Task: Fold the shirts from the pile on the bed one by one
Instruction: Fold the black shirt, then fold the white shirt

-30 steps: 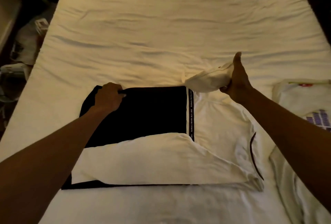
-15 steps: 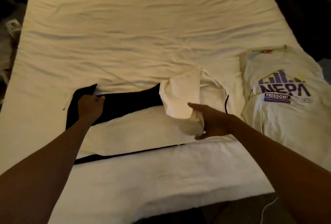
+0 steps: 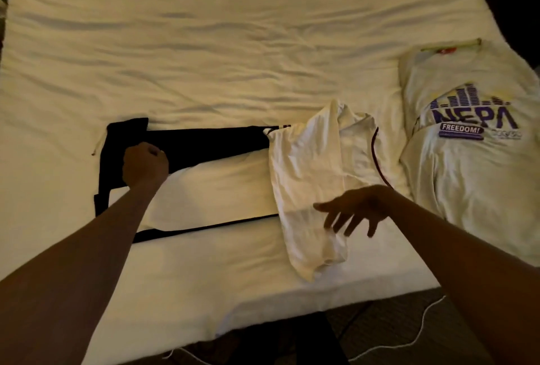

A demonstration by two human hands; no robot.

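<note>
**Shirt on bed, mid-fold: left fist on it, right hand open**

- Black-and-white shirt point(image 3: 204, 171) lies flat on the bed point(image 3: 233, 43), long axis running 9 to 3 o'clock, just inside the bed's 6 o'clock edge.
- The black panel shows along the 12 o'clock side and as a thin strip at 6. A white layer is folded over the middle.
- Left hand point(image 3: 144, 164) is at the shirt's 9 o'clock end, closed in a tight fist on the black fabric where it meets the white layer.
- White sleeve point(image 3: 306, 189) lies across the shirt's 3 o'clock end, running 12 to 6. Its cuff end lies on the bare sheet toward the bed edge.
- Right hand point(image 3: 353, 209) is at the sleeve's 3 o'clock side, spread wide and holding nothing. It's motion-blurred, so I can't tell whether it touches the cloth.
- Dark collar trim point(image 3: 377, 154) curves just at 3 o'clock of the sleeve.
- NEPA shirt point(image 3: 473, 174), white with a purple print, is spread face up at 3 o'clock of the collar, close beside it, near the bed's right edge.
- A white cord point(image 3: 409, 344) trails on the floor point(image 3: 380, 323) at 5 o'clock, below the bed edge.
</note>
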